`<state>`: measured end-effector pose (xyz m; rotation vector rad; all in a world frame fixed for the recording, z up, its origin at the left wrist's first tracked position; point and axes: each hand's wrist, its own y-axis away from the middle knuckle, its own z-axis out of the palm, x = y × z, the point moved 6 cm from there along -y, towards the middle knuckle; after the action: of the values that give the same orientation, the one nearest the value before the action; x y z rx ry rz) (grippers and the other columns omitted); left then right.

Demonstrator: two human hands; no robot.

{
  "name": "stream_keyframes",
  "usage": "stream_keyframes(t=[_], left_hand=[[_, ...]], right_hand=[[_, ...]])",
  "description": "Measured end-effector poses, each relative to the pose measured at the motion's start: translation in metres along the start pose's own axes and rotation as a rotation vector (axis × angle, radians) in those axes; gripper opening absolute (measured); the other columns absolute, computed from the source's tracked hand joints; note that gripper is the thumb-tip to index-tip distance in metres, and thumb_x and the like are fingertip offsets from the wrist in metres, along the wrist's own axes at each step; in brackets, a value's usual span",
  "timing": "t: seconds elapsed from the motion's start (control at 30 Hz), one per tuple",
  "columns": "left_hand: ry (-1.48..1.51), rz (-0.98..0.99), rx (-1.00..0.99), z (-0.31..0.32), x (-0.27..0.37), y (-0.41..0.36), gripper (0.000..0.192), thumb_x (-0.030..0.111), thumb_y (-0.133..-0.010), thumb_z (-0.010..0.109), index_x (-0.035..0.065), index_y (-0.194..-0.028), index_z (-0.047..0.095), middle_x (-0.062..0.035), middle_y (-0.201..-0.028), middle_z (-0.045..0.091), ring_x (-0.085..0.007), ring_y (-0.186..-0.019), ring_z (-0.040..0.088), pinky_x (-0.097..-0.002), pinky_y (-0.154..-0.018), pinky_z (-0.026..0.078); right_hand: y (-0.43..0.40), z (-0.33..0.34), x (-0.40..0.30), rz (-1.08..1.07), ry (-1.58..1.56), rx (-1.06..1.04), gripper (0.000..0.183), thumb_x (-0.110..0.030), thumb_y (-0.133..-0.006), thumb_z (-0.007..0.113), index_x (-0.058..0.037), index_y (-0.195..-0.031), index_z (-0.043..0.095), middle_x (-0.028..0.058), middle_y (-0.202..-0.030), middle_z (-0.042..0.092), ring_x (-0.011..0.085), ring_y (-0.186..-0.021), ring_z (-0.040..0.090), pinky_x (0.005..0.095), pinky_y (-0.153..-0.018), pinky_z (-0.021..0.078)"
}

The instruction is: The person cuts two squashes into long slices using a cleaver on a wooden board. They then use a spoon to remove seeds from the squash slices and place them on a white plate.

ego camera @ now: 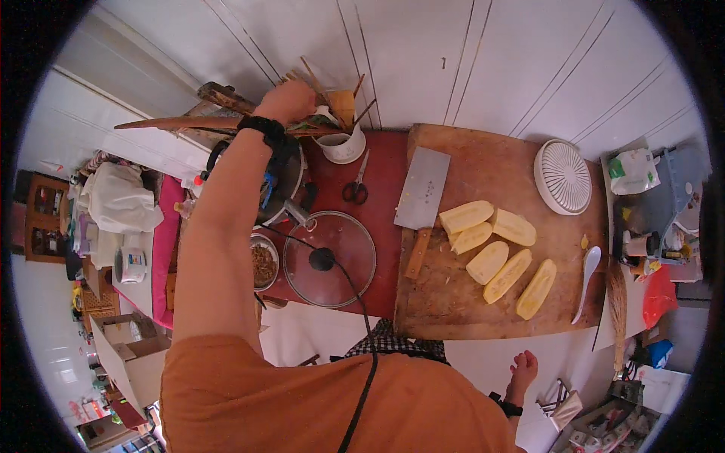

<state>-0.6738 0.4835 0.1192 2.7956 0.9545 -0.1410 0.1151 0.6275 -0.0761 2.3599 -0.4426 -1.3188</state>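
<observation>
My left hand (289, 102) reaches up to the chopsticks and wooden utensils near the wall, beside a white utensil holder (341, 146); its fingers are partly hidden, so its grip cannot be made out. My right hand (524, 368) hangs below the board's near edge with bent fingers and nothing visible in it. On the wooden cutting board (453, 311) lie several pale yellow, peeled vegetable pieces (487, 263). A cleaver (423, 184) with a wooden handle rests at the board's left side. A white spoon (589, 266) and a round white slotted container (562, 176) are at its right.
Black-handled scissors (355, 191) and a glass lid (328, 283) lie on the red surface. A pot (291, 181) is partly under my left forearm, with a bowl of brown food (264, 263) below it. A blue-grey rack (679, 181) stands at the far right. A black cable crosses the lid.
</observation>
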Motion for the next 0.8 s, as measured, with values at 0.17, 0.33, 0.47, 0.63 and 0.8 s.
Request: stream_keyframes(t=[0.17, 0.33, 0.47, 0.63, 0.8], left_hand=[[0.089, 0.062, 0.104, -0.032, 0.013, 0.026, 0.017, 0.021, -0.074, 0.057, 0.0059, -0.079, 0.062, -0.0150, -0.078, 0.063, -0.0363, -0.075, 0.059, -0.0431, -0.067, 0.048], [0.326, 0.142, 0.240, -0.066, 0.017, 0.069, 0.020, 0.021, -0.077, 0.055, 0.0018, -0.077, 0.060, -0.0161, -0.074, 0.061, -0.0360, -0.071, 0.058, -0.0421, -0.066, 0.047], [0.220, 0.006, 0.209, -0.067, -0.004, 0.096, 0.022, 0.025, -0.077, 0.056, 0.0049, -0.084, 0.063, -0.0156, -0.080, 0.063, -0.0345, -0.077, 0.060, -0.0421, -0.069, 0.048], [0.305, 0.090, 0.323, -0.063, -0.001, 0.102, 0.026, 0.026, -0.082, 0.053, 0.0014, -0.078, 0.060, -0.0178, -0.075, 0.061, -0.0371, -0.074, 0.058, -0.0418, -0.067, 0.047], [0.000, 0.091, 0.182, -0.056, 0.046, 0.053, 0.023, 0.023, -0.082, 0.050, 0.0038, -0.083, 0.064, -0.0180, -0.084, 0.063, -0.0370, -0.083, 0.060, -0.0436, -0.072, 0.049]], right_hand=[[-0.006, -0.001, 0.004, -0.038, -0.015, -0.027, 0.025, -0.016, -0.085, 0.055, -0.0038, -0.107, 0.055, 0.0051, -0.091, 0.059, 0.0131, -0.078, 0.058, 0.0246, -0.058, 0.0454], [-0.010, 0.002, 0.000, -0.047, -0.025, -0.051, 0.025, -0.016, -0.084, 0.055, -0.0036, -0.107, 0.054, 0.0047, -0.090, 0.059, 0.0129, -0.077, 0.058, 0.0238, -0.056, 0.0449], [-0.012, 0.002, -0.002, -0.060, -0.014, -0.049, 0.025, -0.016, -0.084, 0.056, -0.0042, -0.105, 0.054, 0.0031, -0.086, 0.058, 0.0117, -0.073, 0.057, 0.0230, -0.054, 0.0443], [-0.017, -0.002, 0.009, -0.098, -0.050, -0.094, 0.024, -0.016, -0.082, 0.057, -0.0061, -0.104, 0.055, 0.0017, -0.087, 0.058, 0.0111, -0.072, 0.056, 0.0229, -0.054, 0.0438], [0.002, -0.002, 0.000, -0.056, -0.002, -0.044, 0.022, -0.015, -0.081, 0.057, -0.0063, -0.101, 0.055, 0.0018, -0.085, 0.058, 0.0109, -0.072, 0.055, 0.0227, -0.052, 0.0430]])
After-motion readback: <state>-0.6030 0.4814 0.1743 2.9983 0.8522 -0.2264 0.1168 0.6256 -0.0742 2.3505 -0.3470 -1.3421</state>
